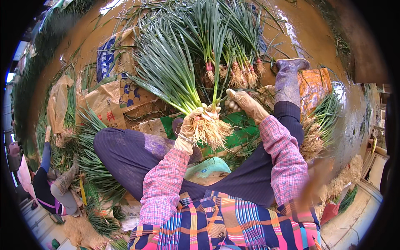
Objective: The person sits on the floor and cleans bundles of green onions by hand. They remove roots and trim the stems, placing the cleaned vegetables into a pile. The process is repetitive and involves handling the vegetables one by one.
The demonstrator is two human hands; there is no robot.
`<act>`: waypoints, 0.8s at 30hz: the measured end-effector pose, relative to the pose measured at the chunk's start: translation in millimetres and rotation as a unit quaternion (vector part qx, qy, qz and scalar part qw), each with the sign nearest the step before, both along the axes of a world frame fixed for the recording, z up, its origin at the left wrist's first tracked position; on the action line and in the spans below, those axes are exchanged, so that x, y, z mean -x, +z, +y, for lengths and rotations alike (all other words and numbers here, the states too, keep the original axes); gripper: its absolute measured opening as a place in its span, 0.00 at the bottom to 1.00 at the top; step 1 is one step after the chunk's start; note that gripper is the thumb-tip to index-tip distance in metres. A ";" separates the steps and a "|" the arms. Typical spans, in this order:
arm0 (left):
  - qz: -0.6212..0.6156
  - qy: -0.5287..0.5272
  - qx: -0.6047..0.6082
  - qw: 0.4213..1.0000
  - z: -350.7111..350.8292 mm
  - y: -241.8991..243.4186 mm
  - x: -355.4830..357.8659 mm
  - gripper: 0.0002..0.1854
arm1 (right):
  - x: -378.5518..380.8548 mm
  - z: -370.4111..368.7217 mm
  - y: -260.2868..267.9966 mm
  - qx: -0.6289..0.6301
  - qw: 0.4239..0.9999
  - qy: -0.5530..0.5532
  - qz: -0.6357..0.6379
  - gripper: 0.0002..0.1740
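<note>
My left hand point(189, 126), in a pale rubber glove, grips a bunch of green garlic plants point(184, 90) near the bulbs. Their long leaves fan up and left, and the pale roots hang between my hands. One stalk stands upright apart from the fan, at the bunch's right side. Just to the right is my right hand point(239, 101), gloved too, its fingers curled with thumb or forefinger raised; whether it holds a thin leaf cannot be told. Beyond my hands lie several tied or grouped bunches of the same plants point(240, 62), with reddish bulbs and roots towards me.
Printed sacks point(103, 101) lie at the left, and a green sack point(240, 125) lies between my legs. My right boot point(287, 81) rests beside an orange sack point(314, 90). More plants point(323, 122) lie at the right. Muddy water surrounds the area. A co-worker point(50, 187) sits at far left.
</note>
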State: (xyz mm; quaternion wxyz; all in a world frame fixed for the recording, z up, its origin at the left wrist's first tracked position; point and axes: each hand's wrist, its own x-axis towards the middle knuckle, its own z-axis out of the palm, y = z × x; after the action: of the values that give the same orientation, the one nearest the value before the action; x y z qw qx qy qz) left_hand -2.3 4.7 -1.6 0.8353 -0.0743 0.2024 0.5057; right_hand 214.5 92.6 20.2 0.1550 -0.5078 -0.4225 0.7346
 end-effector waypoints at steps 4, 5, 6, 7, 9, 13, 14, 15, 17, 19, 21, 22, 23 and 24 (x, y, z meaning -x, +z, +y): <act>0.033 -0.004 0.037 0.999 0.9 5.2 -0.7 0.14 | 41.3 -11.7 -33.5 -0.052 0.980 -0.107 0.159 0.21; 0.053 -0.003 0.044 0.998 1.6 7.1 0.2 0.14 | 48.4 -17.4 -38.0 -0.069 0.964 -0.152 0.207 0.17; 0.032 -0.003 0.055 0.998 1.7 9.5 -0.7 0.16 | 58.7 -20.8 -41.3 -0.091 0.975 -0.162 0.119 0.17; 0.049 -0.022 0.054 0.997 3.3 12.7 1.5 0.16 | 65.4 -23.6 -41.8 -0.163 0.967 -0.174 0.091 0.17; 0.058 -0.017 0.014 0.998 3.2 20.6 0.2 0.17 | 71.1 -17.4 -39.4 -0.154 0.980 -0.128 0.006 0.19; 0.019 0.026 -0.060 0.998 -1.2 40.1 -5.9 0.15 | 45.0 17.3 -30.9 -0.400 0.857 -0.079 -0.315 0.19; 0.025 0.035 -0.056 0.997 -3.9 45.3 -6.5 0.14 | 32.0 22.4 -29.7 -0.275 0.896 -0.160 -0.311 0.19; 0.026 0.037 -0.086 0.995 -3.0 48.9 -6.0 0.14 | 19.4 24.7 -29.3 -0.243 0.891 -0.132 -0.361 0.19; 0.036 0.059 -0.065 0.995 -4.5 52.2 -6.4 0.15 | -1.0 14.0 -31.3 -0.134 0.900 0.153 -0.385 0.22; -0.001 0.048 -0.039 0.998 -4.8 50.9 -6.1 0.15 | -8.4 -2.4 -32.9 -0.150 0.789 0.511 -0.305 0.30; -0.025 0.042 -0.023 0.999 -4.5 47.6 -5.7 0.16 | 2.0 -10.8 -31.5 0.002 0.856 0.453 -0.247 0.25; -0.034 0.038 -0.019 0.998 -4.4 45.5 -6.1 0.16 | 13.0 -8.8 -29.4 0.032 0.954 0.276 -0.114 0.22; -0.042 0.040 -0.016 0.998 -5.6 44.3 -5.4 0.17 | 24.2 -3.6 -25.9 0.045 0.995 0.067 0.058 0.19; -0.007 0.045 -0.019 0.999 -4.2 42.6 -6.1 0.17 | 42.9 2.7 -23.0 0.049 0.986 0.036 0.155 0.16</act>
State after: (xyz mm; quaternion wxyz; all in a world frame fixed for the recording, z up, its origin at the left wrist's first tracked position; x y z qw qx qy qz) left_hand 3.8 0.5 41.0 0.8146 -0.0712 0.1836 0.5456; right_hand 171.6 95.3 -2.8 0.1669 -0.3792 -0.3752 0.8292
